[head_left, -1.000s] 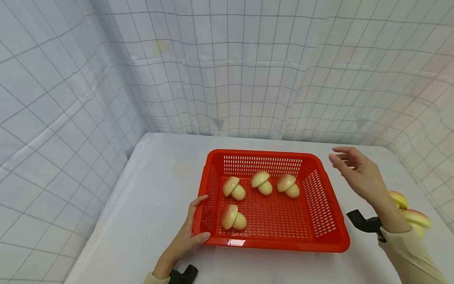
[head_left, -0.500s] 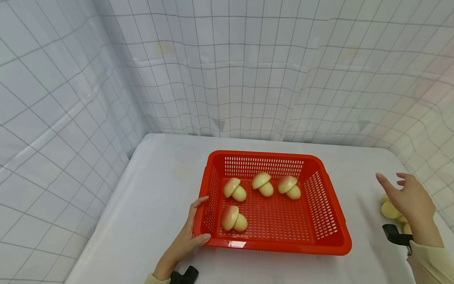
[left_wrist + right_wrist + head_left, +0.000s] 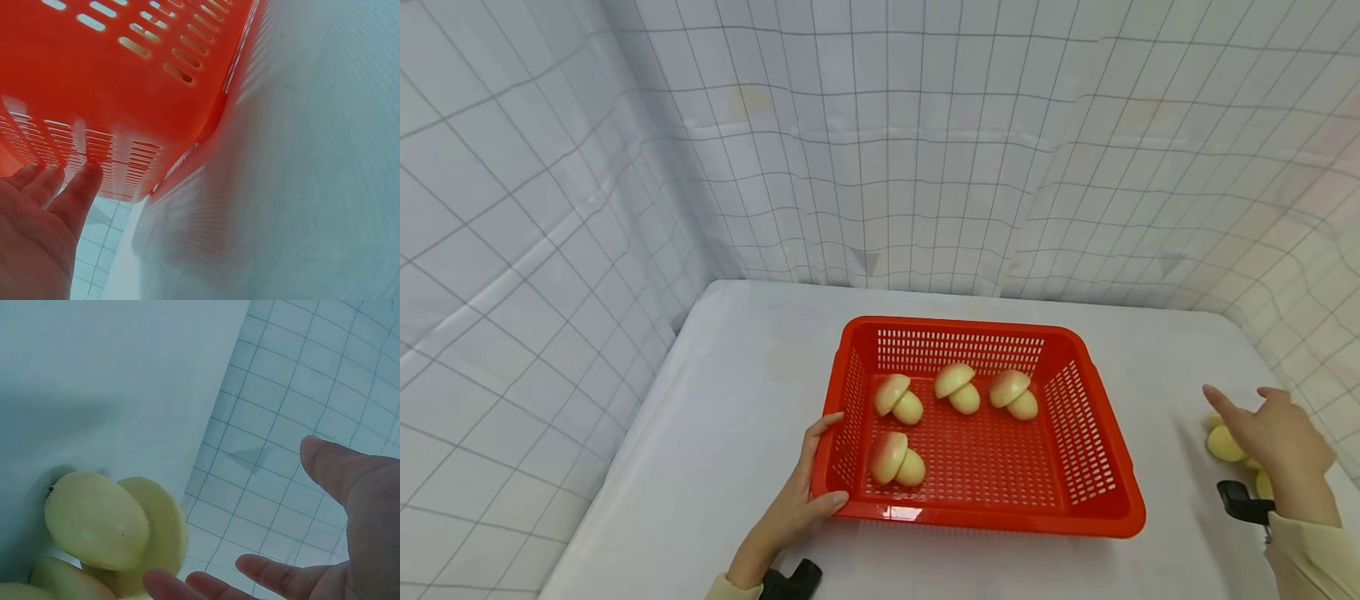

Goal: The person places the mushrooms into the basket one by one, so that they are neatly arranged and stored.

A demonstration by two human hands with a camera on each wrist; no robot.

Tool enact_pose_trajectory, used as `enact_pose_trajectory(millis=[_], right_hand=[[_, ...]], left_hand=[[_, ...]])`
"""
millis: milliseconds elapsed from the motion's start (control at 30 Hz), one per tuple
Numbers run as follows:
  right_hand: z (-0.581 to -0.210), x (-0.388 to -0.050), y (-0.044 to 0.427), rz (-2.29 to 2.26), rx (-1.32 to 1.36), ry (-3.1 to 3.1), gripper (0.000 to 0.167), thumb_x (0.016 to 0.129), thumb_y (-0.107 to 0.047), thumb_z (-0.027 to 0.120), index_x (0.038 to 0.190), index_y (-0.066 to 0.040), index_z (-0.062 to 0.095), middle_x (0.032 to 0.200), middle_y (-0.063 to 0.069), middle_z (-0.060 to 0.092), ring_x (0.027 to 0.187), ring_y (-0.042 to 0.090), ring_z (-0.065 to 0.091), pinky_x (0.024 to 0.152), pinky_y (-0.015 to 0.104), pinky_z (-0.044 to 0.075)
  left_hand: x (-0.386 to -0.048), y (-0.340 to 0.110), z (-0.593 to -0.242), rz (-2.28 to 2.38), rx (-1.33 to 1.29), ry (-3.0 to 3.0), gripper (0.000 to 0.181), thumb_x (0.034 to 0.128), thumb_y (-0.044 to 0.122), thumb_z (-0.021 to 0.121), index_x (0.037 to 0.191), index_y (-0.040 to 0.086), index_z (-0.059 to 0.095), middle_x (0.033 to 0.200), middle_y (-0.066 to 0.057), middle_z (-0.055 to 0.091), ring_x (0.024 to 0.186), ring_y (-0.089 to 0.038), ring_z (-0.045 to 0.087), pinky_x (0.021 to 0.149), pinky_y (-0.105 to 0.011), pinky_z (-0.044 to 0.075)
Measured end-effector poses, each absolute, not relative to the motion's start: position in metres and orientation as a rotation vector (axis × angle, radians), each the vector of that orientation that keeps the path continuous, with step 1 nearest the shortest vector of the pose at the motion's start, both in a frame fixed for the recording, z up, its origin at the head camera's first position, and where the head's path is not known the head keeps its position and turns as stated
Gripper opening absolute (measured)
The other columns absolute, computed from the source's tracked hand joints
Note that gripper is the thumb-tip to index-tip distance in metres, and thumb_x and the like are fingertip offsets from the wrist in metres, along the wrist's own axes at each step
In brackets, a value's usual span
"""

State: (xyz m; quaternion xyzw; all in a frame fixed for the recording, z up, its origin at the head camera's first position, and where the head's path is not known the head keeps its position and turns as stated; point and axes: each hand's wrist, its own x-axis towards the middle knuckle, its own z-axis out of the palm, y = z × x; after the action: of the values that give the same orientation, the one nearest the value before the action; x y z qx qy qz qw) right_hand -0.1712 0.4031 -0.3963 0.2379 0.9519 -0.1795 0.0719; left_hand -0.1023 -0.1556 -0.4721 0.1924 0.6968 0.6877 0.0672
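A red perforated basket (image 3: pixel 977 517) stands on the white table, with several mushroom-shaped pieces inside, one of them (image 3: pixel 889 458) near its front left corner. My left hand (image 3: pixel 790 500) grips the basket's left rim, thumb on the front corner; in the left wrist view the fingers of the left hand (image 3: pixel 50 219) lie against the basket's perforated wall (image 3: pixel 112 81). At the far right my right hand (image 3: pixel 1281 433) hovers over more yellow mushroom pieces (image 3: pixel 1224 444), partly hidden below it. In the right wrist view, the right hand (image 3: pixel 337 531) has spread fingers beside a pale yellow piece (image 3: pixel 97 519), holding nothing.
A white cloth covers the table (image 3: pixel 700 433). White curtains with a grid pattern (image 3: pixel 880 150) hang behind the table and along both sides. Part of another yellow piece (image 3: pixel 69 581) shows at the bottom left of the right wrist view.
My right hand has moved right and toward me, from beside the basket's back right corner to over the yellow pieces. The left hand keeps its grip on the basket.
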Motion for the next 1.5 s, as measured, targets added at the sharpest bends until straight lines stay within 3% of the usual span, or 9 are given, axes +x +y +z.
enact_pose_trajectory(millis=[567, 1067, 1300, 1500], right_hand=[[-0.403, -0.173, 0.406, -0.578, 0.688, 2.832, 0.102, 0.088, -0.069, 0.034, 0.140, 0.016, 0.013, 0.127, 0.048, 0.028, 0.099, 0.060, 0.043, 0.066, 0.055, 0.041], [-0.416, -0.178, 0.393, -0.585, 0.648, 2.906, 0.099, 0.087, -0.068, 0.038, 0.141, 0.012, 0.017, 0.126, 0.047, 0.020, 0.100, 0.065, 0.036, 0.074, 0.067, 0.034], [-0.422, -0.180, 0.393, -0.637, 0.604, 2.905, 0.103, 0.089, -0.065, 0.040, 0.135, 0.022, 0.011, 0.121, 0.051, 0.016, 0.097, 0.065, 0.034, 0.075, 0.069, 0.033], [-0.428, -0.182, 0.391, -0.656, 0.603, 2.862, 0.106, 0.089, -0.065, 0.040, 0.134, 0.024, 0.005, 0.121, 0.052, 0.015, 0.101, 0.065, 0.031, 0.078, 0.070, 0.030]], left_hand=[[-0.104, -0.156, -0.475, 2.078, 0.580, 2.087, 0.083, 0.0787, 0.013, 0.060, 0.148, 0.017, 0.014, 0.141, -0.022, 0.021, 0.115, -0.047, 0.037, 0.084, -0.041, 0.051], [-0.103, -0.156, -0.472, 2.071, 0.552, 2.109, 0.085, 0.0763, 0.015, 0.062, 0.147, 0.019, 0.015, 0.141, -0.019, 0.023, 0.117, -0.045, 0.037, 0.084, -0.040, 0.051], [-0.103, -0.156, -0.473, 2.074, 0.531, 2.103, 0.085, 0.0763, 0.015, 0.062, 0.147, 0.019, 0.016, 0.141, -0.019, 0.023, 0.115, -0.045, 0.038, 0.083, -0.039, 0.051], [-0.103, -0.156, -0.474, 2.077, 0.543, 2.100, 0.084, 0.0768, 0.014, 0.062, 0.147, 0.018, 0.016, 0.141, -0.019, 0.023, 0.114, -0.045, 0.039, 0.083, -0.039, 0.051]])
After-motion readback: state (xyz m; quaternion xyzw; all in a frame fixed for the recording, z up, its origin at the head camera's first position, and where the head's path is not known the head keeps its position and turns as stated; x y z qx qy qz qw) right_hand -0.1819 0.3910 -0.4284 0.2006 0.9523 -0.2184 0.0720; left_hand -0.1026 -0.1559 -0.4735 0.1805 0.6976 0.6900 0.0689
